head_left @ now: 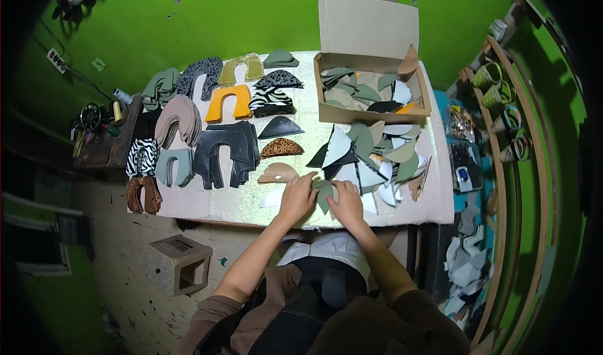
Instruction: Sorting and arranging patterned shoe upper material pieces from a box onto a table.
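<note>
Near the front edge of the table, my left hand (298,198) and my right hand (347,202) hold olive-green cut pieces (324,195) between them, with the fingers of both hands closed on their sides. How many layers they hold I cannot tell. Just beyond my right hand spreads a loose heap of half-moon and pointed pieces (370,154) in green, white, black and tan. A column of half-moon stacks runs up beyond my left hand: the nearest is tan (278,173), then leopard print (282,147) and black (281,127). A white piece (272,198) lies beside my left wrist.
An open cardboard box (374,115) of mixed pieces stands at the back right. Horseshoe-shaped stacks, black (226,154) and orange (228,103) among them, fill the table's left. A wooden rack (527,166) holding shoes stands right; a wooden stool (180,264) is on the floor.
</note>
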